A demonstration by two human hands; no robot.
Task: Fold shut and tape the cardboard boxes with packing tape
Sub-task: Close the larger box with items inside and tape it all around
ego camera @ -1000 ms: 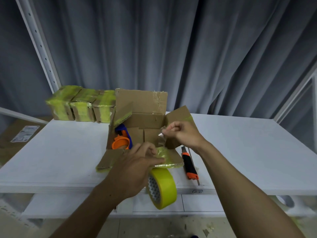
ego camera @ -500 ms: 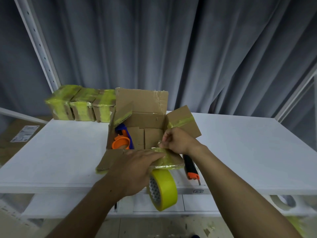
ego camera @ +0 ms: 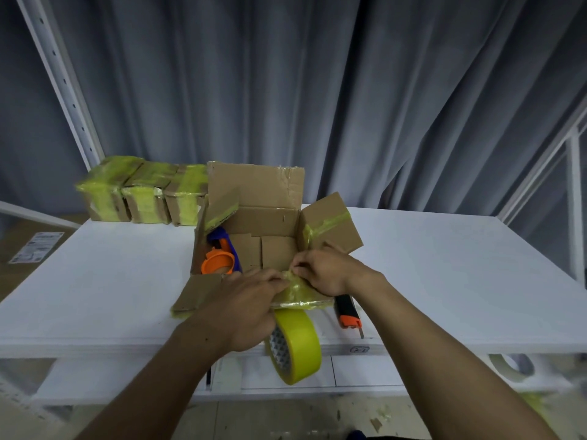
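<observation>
Pinching the crumpled yellow tape strip (ego camera: 295, 289) on the near flap (ego camera: 197, 296) of the open brown cardboard box (ego camera: 260, 217) on the white table (ego camera: 444, 265), the left hand (ego camera: 244, 312) and right hand (ego camera: 324, 271) may wrinkle it, because the hanging yellow tape roll (ego camera: 298, 344) pulls.

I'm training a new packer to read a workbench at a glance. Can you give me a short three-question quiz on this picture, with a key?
1. True or false: three taped boxes stand in a row at the back left of the table.
2. Multiple choice: where is the utility knife relative to the open box? A, inside it; B, on the table to its right; C, leaning upright against its back flap.
3. Fill in: the right hand pinches yellow ___ at the open box's near flap.
Key: 1 true; 2 B; 3 tape.
</observation>
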